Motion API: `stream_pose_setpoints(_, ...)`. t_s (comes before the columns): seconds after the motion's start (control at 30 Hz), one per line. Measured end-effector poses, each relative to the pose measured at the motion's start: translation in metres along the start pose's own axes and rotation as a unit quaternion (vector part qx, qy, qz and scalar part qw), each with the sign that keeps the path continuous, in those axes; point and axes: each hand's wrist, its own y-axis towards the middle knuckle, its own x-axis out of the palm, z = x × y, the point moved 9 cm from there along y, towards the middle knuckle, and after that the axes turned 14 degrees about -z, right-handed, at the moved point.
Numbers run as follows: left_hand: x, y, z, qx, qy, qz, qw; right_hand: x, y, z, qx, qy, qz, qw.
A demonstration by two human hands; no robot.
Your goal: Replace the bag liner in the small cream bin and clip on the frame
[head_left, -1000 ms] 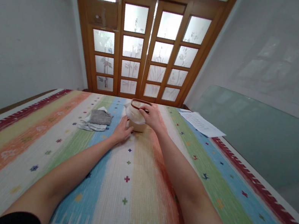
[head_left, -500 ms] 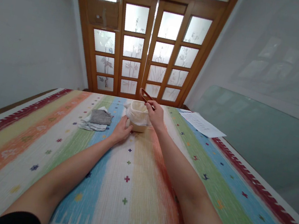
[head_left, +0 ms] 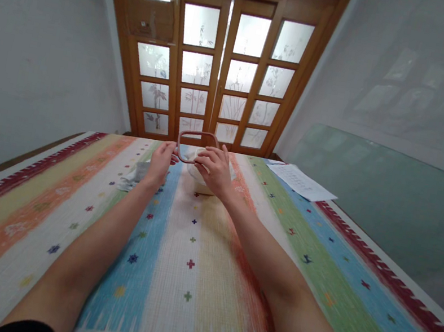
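Two hands of ours reach toward twelve o'clock. Our right hand point(head_left: 216, 172) pinches the brown frame point(head_left: 198, 133), raised and tilted over the beige container point(head_left: 203, 189). Our left hand point(head_left: 161, 161) curls at the frame's nine o'clock side; we cannot tell whether it grips. We see folded cloths point(head_left: 130, 179) at eleven, paper point(head_left: 300, 181) at one, all on our striped tablecloth point(head_left: 173, 272).

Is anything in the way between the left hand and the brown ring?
Nothing I can see is in the way. The left hand is right beside the ring; I can't tell if its fingers touch. The right hand holds the ring on the other side.
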Motion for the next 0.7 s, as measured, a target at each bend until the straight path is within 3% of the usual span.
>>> stream_pose_setpoints(0.17, -0.008, -0.003, 0.013, 0.006, 0.006, -0.017, 1.000, 0.014, -0.001, -0.014, -0.048, -0.048, -0.027, 0.997)
stream_pose_setpoints(0.37, -0.028, 0.004, 0.000, -0.016, 0.006, -0.014, 1.000, 0.020, -0.002, -0.019, -0.051, -0.034, -0.057, 0.997)
stream_pose_setpoints(0.47, -0.053, 0.009, -0.012, -0.038, 0.011, 0.026, 0.999, 0.006, -0.004, -0.011, -0.031, -0.009, -0.021, 0.999)
stream_pose_setpoints(0.57, -0.085, 0.011, -0.030, -0.064, 0.049, 0.076, 0.994, -0.018, -0.007, 0.016, 0.022, 0.015, 0.057, 0.998)
stream_pose_setpoints(0.7, -0.128, 0.011, -0.054, -0.096, 0.195, 0.123, 0.968, -0.038, -0.023, 0.088, 0.151, 0.042, 0.159, 0.975)
